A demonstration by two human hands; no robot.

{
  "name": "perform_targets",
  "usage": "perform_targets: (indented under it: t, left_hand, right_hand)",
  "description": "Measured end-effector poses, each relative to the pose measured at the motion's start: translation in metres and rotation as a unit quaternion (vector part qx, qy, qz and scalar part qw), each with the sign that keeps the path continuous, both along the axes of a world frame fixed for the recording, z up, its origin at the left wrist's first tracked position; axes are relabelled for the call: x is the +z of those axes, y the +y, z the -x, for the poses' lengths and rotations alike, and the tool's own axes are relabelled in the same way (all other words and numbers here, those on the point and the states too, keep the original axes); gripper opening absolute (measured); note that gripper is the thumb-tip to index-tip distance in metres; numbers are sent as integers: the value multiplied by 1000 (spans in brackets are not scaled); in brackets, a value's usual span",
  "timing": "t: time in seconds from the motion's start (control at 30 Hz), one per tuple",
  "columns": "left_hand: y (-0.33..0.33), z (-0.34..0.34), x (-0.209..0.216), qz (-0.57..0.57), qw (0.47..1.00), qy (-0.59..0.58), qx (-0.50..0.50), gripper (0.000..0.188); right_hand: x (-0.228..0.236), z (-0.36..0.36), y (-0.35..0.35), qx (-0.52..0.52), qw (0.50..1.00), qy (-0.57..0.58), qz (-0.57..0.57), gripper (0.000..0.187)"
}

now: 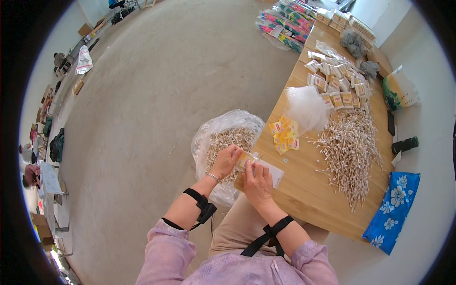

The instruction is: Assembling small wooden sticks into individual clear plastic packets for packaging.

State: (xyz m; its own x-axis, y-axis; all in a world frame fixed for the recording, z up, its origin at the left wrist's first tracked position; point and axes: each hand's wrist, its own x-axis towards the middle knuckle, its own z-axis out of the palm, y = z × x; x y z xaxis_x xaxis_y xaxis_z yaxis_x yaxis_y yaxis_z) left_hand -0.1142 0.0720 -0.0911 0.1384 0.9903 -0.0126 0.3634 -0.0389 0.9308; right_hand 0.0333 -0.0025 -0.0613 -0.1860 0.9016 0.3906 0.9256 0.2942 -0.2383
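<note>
My left hand (226, 162) pinches the left end of a small clear packet (245, 159) with a yellow printed card in it. At the packet's right end are the closed fingers of my right hand (259, 181), gripping it near the table's corner. Beneath my right hand a flat white rectangular piece (274, 175) lies on the wooden table (304, 190). Yellow cards (286, 137) are spread a little farther off, beside a stack of clear plastic bags (308, 108). To the right, loose cotton swabs (350, 154) form a wide heap.
Below the table's left edge stands a clear plastic sack (202, 137) full of swabs. Filled packets (339, 73) cover the far tabletop. A dark cylinder (405, 145), a phone-like black slab (391, 122) and a blue flowered pouch (393, 211) line the right side. Colourful bundles (287, 23) lie beyond.
</note>
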Motion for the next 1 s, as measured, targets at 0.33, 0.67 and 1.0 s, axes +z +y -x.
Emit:
perform_targets:
  t: [0.33,0.67,1.0]
  left_hand:
    - [2,-2,0,2,1000,-11,-6,28]
    - [4,0,-6,-6,1000,-1,-7,27]
    - [6,-4,-5,29,999,26,-11,27]
  right_hand:
    - [-1,-4,-4,7,999,2,33,48]
    - [0,-7,-8,-58,994,18,96,74]
    - [-10,-1,-8,-69,985,-33,155,91]
